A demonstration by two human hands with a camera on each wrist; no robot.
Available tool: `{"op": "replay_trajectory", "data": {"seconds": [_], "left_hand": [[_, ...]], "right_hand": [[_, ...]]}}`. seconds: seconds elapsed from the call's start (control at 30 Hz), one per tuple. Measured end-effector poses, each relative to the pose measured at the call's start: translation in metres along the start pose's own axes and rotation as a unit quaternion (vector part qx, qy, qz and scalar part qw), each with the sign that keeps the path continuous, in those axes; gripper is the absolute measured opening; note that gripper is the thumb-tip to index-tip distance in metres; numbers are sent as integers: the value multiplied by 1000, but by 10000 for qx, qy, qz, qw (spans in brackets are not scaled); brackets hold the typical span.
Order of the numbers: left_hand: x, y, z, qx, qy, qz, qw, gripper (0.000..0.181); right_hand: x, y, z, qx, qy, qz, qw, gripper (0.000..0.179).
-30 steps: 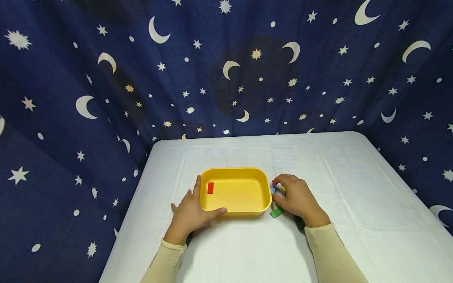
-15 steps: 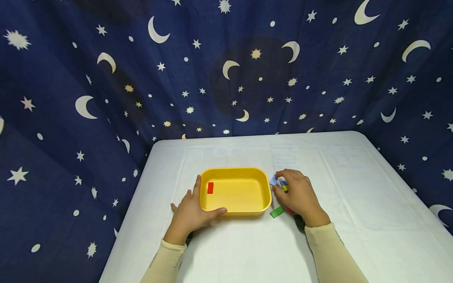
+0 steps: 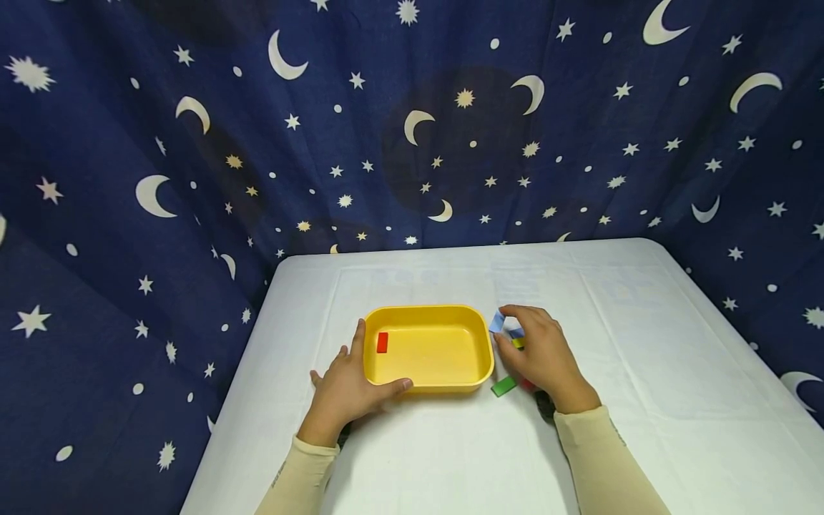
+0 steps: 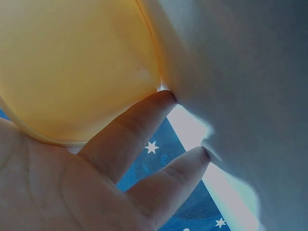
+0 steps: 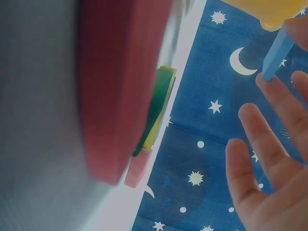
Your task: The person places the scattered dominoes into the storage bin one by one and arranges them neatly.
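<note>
A yellow tray (image 3: 428, 350) stands mid-table with a small red block (image 3: 383, 342) inside, near its left end. My left hand (image 3: 350, 386) rests against the tray's left side, fingers straight, the thumb along the front rim. To the right of the tray, my right hand (image 3: 543, 350) pinches a light blue block (image 5: 278, 55) between thumb and fingertip, tilted above the table. Beneath that hand lie a yellow block (image 3: 518, 342) and a darker blue piece (image 3: 516, 332), both partly hidden. A green block (image 3: 503, 386) and a partly covered red block (image 3: 528, 385) lie nearer the wrist.
A white cloth covers the table (image 3: 438, 458). Behind it and at both sides hangs a dark blue curtain (image 3: 412, 172) with moons and stars. In the right wrist view a large red block (image 5: 120, 86) looms close to the camera.
My right hand has moved slightly up and away from the tray's side, and the light blue block has tilted up off the table in its fingers. My left hand and the tray stay put.
</note>
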State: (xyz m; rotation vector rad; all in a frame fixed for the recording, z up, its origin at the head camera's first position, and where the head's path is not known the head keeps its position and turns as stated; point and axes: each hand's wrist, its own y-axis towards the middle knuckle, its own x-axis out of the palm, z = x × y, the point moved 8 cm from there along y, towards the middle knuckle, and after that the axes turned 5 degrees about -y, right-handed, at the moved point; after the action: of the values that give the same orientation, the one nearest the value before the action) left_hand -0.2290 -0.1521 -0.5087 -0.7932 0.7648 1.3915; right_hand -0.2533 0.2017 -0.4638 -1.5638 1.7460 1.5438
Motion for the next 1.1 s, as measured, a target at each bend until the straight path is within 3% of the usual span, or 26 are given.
{"op": "replay_trajectory", "data": {"seconds": [0.87,1.1], "left_hand": [[1,-1,1,34,-13,-19,10000,151],[0,0,0,18,-24,1,10000,151]], "right_hand": [[0,-2,2,18,410,154,9990,52],[-1,2,-2,-131,500,154,9985,53]]}}
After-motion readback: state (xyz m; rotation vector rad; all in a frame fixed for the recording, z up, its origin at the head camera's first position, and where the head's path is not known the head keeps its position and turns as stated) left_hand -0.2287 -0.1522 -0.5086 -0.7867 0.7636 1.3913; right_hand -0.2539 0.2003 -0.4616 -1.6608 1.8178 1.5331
